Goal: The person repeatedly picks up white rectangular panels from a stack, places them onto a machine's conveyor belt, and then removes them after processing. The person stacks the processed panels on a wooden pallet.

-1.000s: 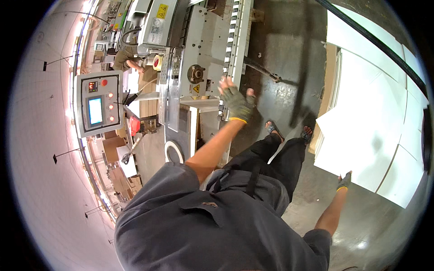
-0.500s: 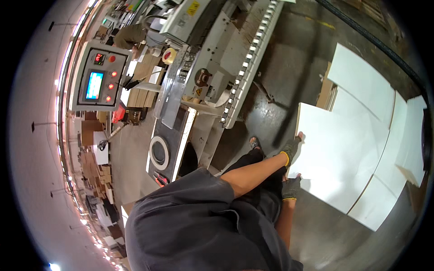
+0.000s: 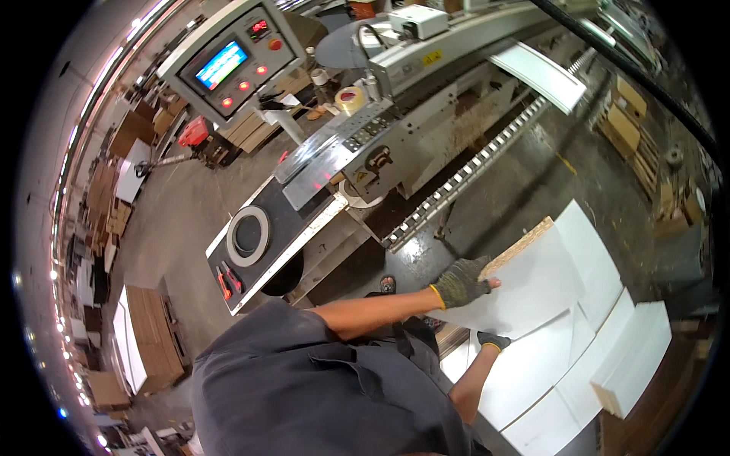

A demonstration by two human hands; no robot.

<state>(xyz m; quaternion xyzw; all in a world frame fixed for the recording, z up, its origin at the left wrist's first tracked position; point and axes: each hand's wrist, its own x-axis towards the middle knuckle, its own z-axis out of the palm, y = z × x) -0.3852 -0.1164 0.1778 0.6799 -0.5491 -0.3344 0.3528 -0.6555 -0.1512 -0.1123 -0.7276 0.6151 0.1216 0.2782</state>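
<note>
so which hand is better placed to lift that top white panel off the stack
Probably the left hand: its grey knit glove lies on the top white laminated panel, near the raw chipboard edge. The right hand sits lower, at the panel's near edge, mostly hidden. Lifting a sheet this wide likely needs both hands.

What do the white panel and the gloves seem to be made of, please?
The panel looks like particle board with a smooth white laminate face: its bare edge shows tan and grainy. The gloves, as on the left hand, look like knitted fabric, speckled dark green with yellow cuffs.
</note>
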